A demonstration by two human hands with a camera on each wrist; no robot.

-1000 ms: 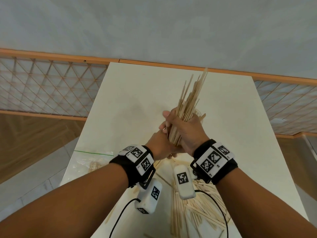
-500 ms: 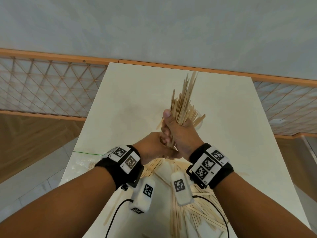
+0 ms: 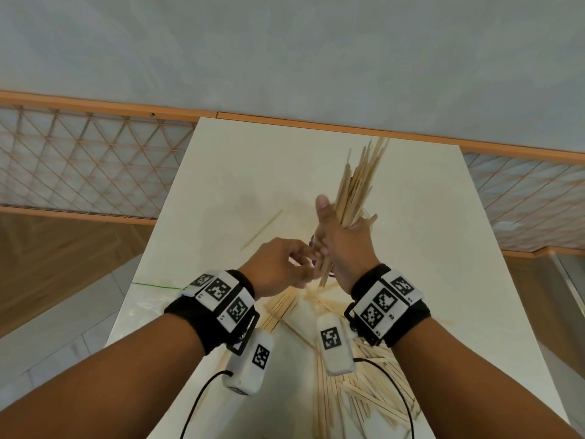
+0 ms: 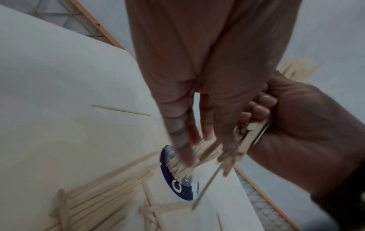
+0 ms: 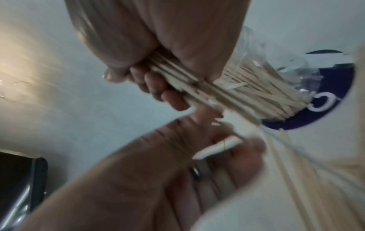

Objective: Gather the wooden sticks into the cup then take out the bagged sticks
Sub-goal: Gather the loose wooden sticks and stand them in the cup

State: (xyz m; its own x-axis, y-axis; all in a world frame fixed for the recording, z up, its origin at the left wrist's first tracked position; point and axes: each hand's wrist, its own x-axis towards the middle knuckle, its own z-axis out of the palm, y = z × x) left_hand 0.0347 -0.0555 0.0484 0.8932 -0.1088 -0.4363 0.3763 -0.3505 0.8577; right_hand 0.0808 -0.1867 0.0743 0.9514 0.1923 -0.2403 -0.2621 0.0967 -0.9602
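Observation:
My right hand (image 3: 342,242) grips a thick bundle of wooden sticks (image 3: 357,185) that stands nearly upright, leaning right. The bundle's lower ends are over a clear cup (image 5: 276,70) with several sticks in it. Only the cup's rim (image 3: 367,213) shows behind my right hand in the head view. My left hand (image 3: 285,264) is just left of the bundle's lower end. Its fingers (image 4: 205,125) reach down fairly straight and touch the stick ends by the cup (image 4: 177,156). The right wrist view is blurred around my left hand (image 5: 197,156).
One loose stick (image 3: 262,229) lies on the white table (image 3: 253,172) left of the cup. A pile of sticks (image 3: 364,403) is spread near me. A clear bag with a green zip line (image 3: 148,305) lies at the left edge. The cup stands on a dark blue round mark (image 5: 326,96).
My left hand has come off the right hand and the bundle's base and shifted left. A single stick now lies on the table to the left. The bundle leans more to the right.

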